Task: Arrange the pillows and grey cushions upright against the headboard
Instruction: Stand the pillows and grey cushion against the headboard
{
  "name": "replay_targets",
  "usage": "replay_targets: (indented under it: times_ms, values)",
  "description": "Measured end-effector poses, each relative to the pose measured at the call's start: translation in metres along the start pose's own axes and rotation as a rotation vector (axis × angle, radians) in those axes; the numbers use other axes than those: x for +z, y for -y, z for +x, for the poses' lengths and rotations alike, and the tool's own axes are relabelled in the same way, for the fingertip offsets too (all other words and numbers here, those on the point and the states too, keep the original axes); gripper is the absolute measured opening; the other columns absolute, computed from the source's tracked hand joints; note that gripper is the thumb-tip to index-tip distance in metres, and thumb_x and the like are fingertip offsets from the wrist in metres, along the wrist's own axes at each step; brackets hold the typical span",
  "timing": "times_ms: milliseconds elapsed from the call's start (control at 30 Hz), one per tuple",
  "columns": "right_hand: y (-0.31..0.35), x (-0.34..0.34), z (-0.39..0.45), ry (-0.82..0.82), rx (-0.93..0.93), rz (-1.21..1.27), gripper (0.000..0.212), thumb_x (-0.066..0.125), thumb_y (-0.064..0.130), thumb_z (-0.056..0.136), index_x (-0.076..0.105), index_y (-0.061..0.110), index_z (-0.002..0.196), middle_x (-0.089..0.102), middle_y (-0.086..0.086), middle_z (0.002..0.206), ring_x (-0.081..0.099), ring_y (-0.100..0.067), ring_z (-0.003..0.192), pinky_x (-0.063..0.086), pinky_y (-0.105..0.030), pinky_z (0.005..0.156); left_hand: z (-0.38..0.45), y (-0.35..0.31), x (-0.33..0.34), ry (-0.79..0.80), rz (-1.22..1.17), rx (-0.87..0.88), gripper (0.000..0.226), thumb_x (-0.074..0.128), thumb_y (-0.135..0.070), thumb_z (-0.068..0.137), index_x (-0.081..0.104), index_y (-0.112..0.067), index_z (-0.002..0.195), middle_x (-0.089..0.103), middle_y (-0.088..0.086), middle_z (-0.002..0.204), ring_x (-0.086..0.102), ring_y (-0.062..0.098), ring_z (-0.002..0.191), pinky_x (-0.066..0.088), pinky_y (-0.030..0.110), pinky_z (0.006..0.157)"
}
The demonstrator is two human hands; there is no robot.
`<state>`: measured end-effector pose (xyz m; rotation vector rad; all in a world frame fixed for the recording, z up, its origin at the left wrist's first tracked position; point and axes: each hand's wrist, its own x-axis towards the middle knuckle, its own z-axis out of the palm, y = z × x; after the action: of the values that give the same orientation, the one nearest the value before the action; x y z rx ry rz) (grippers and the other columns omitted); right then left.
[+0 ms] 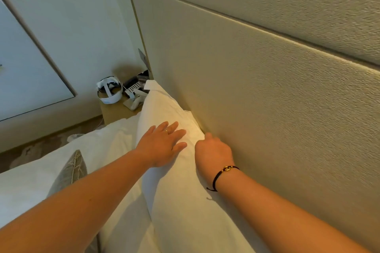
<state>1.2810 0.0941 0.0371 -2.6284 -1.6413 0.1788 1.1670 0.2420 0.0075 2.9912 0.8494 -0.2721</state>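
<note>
A white pillow (164, 113) was stood on edge against the padded headboard (267, 88), its far corner toward eleven o'clock near the nightstand (115, 112). The left hand (164, 144) was laid flat on its front face, fingers spread. The right hand (213, 151) was tucked between pillow and headboard; whether its hidden fingers pinched the fabric could not be told. A grey cushion (70, 172) was seen at eight o'clock, leaning on a second pillow (98, 146). If released carelessly, the pillow could probably slump forward onto the cushion, being soft and narrow-based.
</note>
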Motion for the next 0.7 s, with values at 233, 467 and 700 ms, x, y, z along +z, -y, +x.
replay_targets:
  times_ms: [233,467,700]
  values:
    - [0.013,0.007,0.051,0.082,-0.006,0.575,0.022,0.049,0.030,0.098,0.047,0.021,0.079,0.054,-0.007,0.096,0.045,-0.025,0.085,0.030,-0.026,0.070,0.056,0.041,-0.012,-0.008,-0.078,-0.216,0.066,0.025,-0.063,0.098,0.019,-0.029,0.154,0.005,0.008,0.166,0.009,0.033,0.151,0.022,0.055,0.118]
    - [0.021,0.030,0.049,0.171,-0.083,0.701,0.062,0.044,0.045,0.100,0.024,0.020,0.153,0.009,0.000,0.164,0.006,-0.013,0.149,0.011,-0.026,0.116,0.125,0.083,-0.026,-0.135,-0.261,-0.355,0.064,0.052,-0.051,0.094,0.031,-0.022,0.147,0.028,0.015,0.157,0.025,0.036,0.144,0.031,0.053,0.114]
    - [0.022,0.048,0.013,0.163,-0.153,0.580,0.076,0.039,0.053,0.098,0.001,0.022,0.155,-0.017,0.003,0.162,-0.017,-0.014,0.148,-0.003,-0.027,0.116,0.167,0.115,-0.039,-0.163,-0.466,-0.431,0.107,0.074,-0.053,0.076,0.008,-0.029,0.156,0.021,0.007,0.163,0.025,0.033,0.147,0.034,0.047,0.113]
